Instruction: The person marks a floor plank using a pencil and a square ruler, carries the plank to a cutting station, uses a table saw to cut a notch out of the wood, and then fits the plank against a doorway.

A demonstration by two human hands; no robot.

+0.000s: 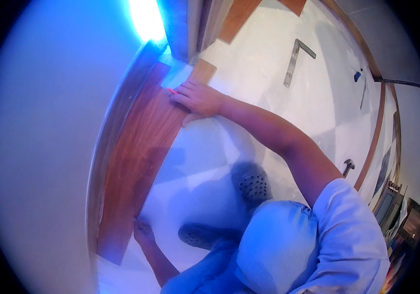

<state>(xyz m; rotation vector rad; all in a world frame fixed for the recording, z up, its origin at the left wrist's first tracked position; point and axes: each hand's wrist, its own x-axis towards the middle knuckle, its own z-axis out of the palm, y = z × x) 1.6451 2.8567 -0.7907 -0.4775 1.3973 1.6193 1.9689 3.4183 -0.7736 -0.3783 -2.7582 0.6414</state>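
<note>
A long reddish wood plank lies beside the grey wall base at left. My right hand is on its far part, fingers closed round a slim red marking tool, perhaps a pencil. Just beyond lies a lighter wood piece. My left hand grips the plank's near right edge, its fingertips partly hidden.
A grey door frame stands ahead. On the pale floor lie a metal square, a hammer, a small blue tool and loose planks. Stacked items stand far right.
</note>
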